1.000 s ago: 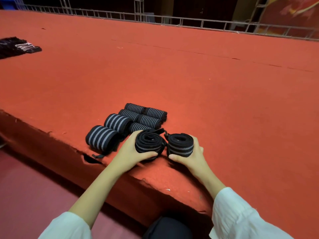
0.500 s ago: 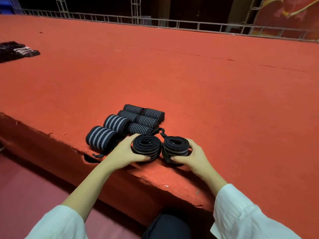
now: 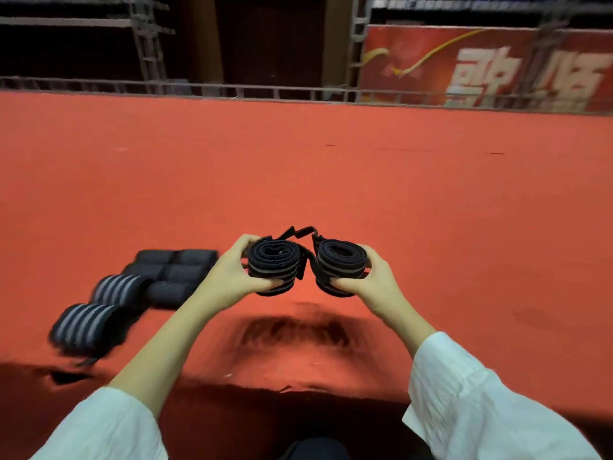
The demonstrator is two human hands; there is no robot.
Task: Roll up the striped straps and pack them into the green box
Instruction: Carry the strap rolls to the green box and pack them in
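Clenching one rolled strap (image 3: 272, 265) in the left grip (image 3: 229, 277) and a second roll (image 3: 341, 260) in the right grip (image 3: 371, 282), the person holds both above the bench (image 3: 431, 194); other rolls (image 3: 119, 288) lie leftward (blurred). No green box shows, so packing apparently remains.

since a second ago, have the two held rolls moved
Yes: the held rolls rose off the red carpet, up and away from the pile of rolled straps.

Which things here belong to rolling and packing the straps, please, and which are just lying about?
Job: left hand gripping the left roll; right hand gripping the right roll; finished rolls on the red platform. Green box not in view.
Lying about: banner; metal railing.
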